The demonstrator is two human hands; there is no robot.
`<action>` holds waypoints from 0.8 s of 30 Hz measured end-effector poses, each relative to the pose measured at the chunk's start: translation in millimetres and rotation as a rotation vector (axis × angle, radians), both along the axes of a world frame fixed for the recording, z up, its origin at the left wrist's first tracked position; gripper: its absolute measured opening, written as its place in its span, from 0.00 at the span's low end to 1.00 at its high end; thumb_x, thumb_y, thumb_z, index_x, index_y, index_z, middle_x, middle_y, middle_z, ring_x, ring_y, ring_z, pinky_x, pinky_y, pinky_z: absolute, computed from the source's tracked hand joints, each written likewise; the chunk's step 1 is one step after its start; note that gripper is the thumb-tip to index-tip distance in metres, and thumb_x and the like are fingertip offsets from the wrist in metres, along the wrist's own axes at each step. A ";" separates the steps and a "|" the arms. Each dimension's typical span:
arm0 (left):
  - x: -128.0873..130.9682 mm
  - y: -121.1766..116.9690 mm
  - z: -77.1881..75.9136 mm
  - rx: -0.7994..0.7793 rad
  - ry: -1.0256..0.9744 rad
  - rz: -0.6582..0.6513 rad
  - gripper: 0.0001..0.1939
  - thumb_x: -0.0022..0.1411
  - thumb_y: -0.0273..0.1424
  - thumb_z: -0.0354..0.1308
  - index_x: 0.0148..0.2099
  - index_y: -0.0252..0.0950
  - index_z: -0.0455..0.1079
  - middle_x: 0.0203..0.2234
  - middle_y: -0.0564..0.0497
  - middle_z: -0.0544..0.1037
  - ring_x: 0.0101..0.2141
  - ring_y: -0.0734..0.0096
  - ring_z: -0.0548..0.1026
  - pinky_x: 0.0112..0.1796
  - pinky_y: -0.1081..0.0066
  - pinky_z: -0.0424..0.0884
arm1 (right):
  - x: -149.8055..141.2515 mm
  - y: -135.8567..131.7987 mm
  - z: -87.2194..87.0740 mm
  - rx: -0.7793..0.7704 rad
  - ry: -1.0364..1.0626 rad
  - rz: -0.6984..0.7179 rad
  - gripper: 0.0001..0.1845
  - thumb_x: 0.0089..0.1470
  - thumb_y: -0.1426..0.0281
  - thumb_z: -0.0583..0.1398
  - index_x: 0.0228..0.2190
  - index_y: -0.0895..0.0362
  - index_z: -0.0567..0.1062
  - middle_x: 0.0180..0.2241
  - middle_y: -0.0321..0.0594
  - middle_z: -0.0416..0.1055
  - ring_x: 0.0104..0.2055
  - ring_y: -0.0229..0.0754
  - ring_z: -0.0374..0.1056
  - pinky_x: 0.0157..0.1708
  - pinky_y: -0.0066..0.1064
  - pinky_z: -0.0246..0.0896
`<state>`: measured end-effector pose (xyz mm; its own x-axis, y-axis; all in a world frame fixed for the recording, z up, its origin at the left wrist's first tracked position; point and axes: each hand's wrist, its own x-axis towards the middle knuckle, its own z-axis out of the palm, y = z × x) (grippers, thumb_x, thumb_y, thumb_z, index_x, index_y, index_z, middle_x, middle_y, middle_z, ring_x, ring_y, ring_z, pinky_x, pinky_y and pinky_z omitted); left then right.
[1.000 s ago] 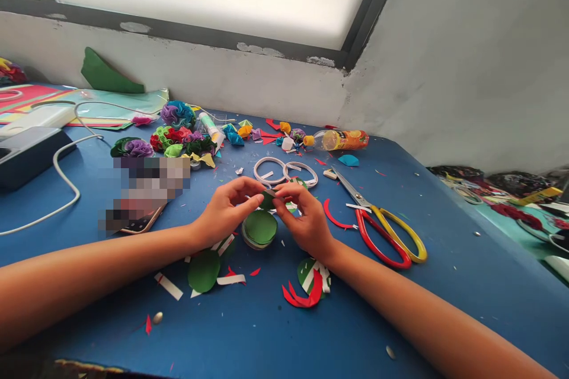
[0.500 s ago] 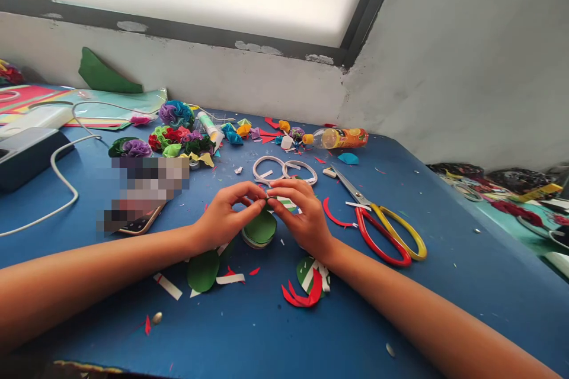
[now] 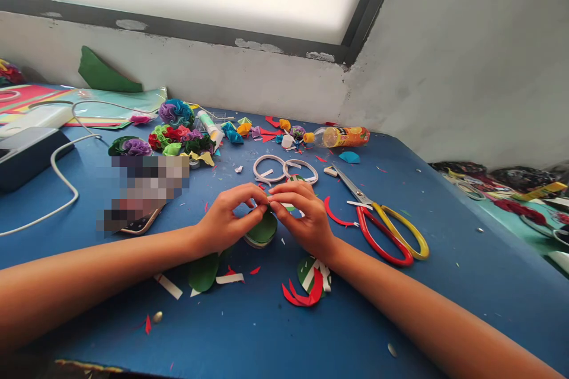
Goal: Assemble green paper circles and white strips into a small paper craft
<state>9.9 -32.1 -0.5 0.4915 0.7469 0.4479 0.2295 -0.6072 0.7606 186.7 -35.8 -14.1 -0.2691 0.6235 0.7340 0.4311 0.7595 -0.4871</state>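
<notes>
Our left hand point(image 3: 227, 214) and right hand point(image 3: 306, 216) have fingers pinching 1 mostly hidden paper point(image 3: 268, 204); disc point(image 3: 263, 230) at 6 o'clock, scissors point(image 3: 372, 204) at 3.

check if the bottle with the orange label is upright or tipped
Tipped: the orange-labelled bottle lies on its side on the blue table, its yellow cap pointing left.

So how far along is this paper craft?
Already done, it seems: the ruffled flowers look fully formed, and the stacked green circles look cut out. In hand: the left hand and right hand meet in a pinch, hiding most of what's there. Probably left: the loose green circle, lying flat and unruffled. How many are wanted, I can't tell.
</notes>
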 end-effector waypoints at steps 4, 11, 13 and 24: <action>0.3 -0.1 0.9 -0.041 0.009 0.024 0.06 0.58 0.30 0.50 0.35 0.34 0.67 0.32 0.51 0.72 0.35 0.78 0.69 0.38 0.77 0.65 | -1.9 -1.0 1.6 -0.048 0.041 0.001 0.03 0.51 0.72 0.57 0.29 0.54 0.72 0.33 0.35 0.72 0.39 0.35 0.66 0.44 0.33 0.58; -0.6 5.0 1.2 -0.278 -0.124 0.183 0.10 0.57 0.35 0.53 0.36 0.34 0.67 0.31 0.52 0.71 0.34 0.77 0.68 0.36 0.77 0.66 | 4.4 16.1 -6.4 -0.458 0.472 -0.115 0.11 0.50 0.63 0.57 0.27 0.59 0.71 0.29 0.36 0.68 0.33 0.32 0.64 0.38 0.26 0.59; -1.3 8.5 -0.6 -0.331 -0.176 0.228 0.12 0.55 0.38 0.55 0.36 0.34 0.67 0.30 0.52 0.71 0.31 0.78 0.67 0.33 0.78 0.65 | 7.8 25.0 -11.7 -0.508 0.555 -0.164 0.16 0.52 0.60 0.54 0.33 0.60 0.71 0.27 0.36 0.68 0.28 0.30 0.63 0.31 0.24 0.60; -1.7 14.1 -4.3 -0.436 -0.284 0.236 0.12 0.52 0.37 0.57 0.35 0.33 0.68 0.24 0.54 0.69 0.25 0.82 0.65 0.24 0.82 0.62 | -1.1 4.5 -1.4 -0.512 0.259 0.087 0.12 0.49 0.64 0.59 0.36 0.56 0.74 0.36 0.38 0.73 0.34 0.33 0.69 0.35 0.26 0.66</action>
